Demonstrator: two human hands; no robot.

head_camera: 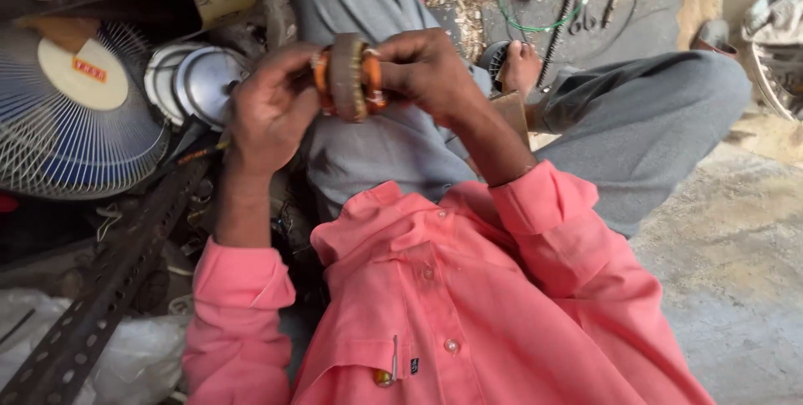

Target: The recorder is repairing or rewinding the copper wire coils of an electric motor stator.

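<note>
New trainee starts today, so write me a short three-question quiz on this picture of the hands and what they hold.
1. True or false: both hands grip the round wound coil.
2. Which lies nearest the left hand? A) the fan guard B) the green wire loop C) the grey concrete floor
3. Fill in: the sleeves are ____ in colour.

Key
1. True: the left hand holds one side and the right hand the other, above the lap.
2. A: the fan guard lies beside it; the wire loop is beyond the knees.
3. Pink.
</note>
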